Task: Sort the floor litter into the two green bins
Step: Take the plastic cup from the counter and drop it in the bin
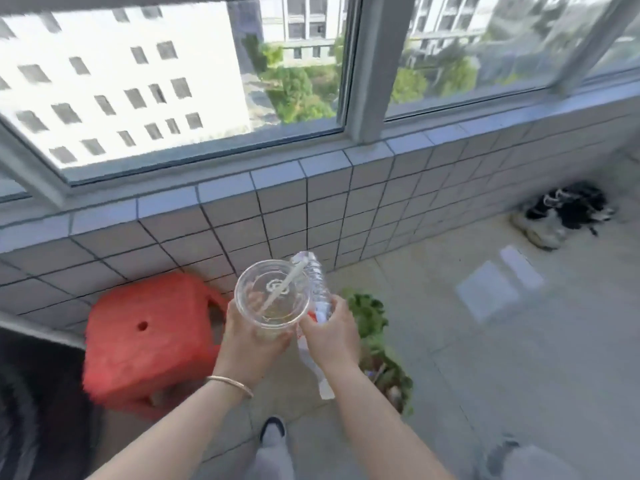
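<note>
Clear glossy plastic cup [272,295], crinkled clear plastic bottle [316,278], matt red plastic stool [145,336]

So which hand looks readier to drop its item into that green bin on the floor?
Probably the right hand. It holds the plastic bottle almost directly above the green bin, which lies on its side of the body. The left hand, holding the clear cup, sits nearer the red stool.

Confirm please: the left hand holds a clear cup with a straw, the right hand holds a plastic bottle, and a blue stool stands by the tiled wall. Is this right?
Not quite. The stool is red, not blue, as the head view shows. The rest holds: the left hand holds the clear cup with a straw, the right hand holds the plastic bottle, and the stool stands by the tiled wall.
</note>
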Motion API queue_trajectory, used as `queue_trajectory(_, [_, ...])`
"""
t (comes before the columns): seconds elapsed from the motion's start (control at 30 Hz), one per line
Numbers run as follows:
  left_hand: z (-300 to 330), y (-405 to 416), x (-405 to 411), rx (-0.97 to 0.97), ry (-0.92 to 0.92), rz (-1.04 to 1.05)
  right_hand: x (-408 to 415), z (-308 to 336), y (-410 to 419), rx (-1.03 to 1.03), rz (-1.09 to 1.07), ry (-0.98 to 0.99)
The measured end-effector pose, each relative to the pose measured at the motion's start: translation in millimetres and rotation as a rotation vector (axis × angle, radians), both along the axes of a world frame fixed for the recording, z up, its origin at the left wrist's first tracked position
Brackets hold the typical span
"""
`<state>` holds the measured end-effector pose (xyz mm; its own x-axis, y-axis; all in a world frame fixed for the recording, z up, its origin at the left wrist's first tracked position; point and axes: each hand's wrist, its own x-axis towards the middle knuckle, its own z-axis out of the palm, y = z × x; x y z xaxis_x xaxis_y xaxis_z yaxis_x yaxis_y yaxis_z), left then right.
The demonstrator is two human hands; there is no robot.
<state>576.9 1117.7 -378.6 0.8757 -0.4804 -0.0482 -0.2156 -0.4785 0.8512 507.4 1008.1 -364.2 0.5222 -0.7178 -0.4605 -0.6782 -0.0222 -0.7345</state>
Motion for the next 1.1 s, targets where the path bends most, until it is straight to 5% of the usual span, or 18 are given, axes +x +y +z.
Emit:
queue_trajectory(0.17, [-37, -67, 9, -0.039, 0.120, -0.150, -9, -57, -47, 0.039, -0.197, 0.131])
queue_trajectory(0.43, [-153, -132, 46, 0.243, 0.153, -0.395, -2, -164, -110, 0.258, -0.402, 0.177])
queue_trajectory(0.83, [-309, -239, 61, 0.534, 0.410, -0.430, 1, -340, -195, 0.565, -0.513, 0.128])
queue_trajectory(1.1, [-444, -283, 74, 0.600, 0.351, -0.376, 11, -459, -233, 0.664, -0.514, 0.128])
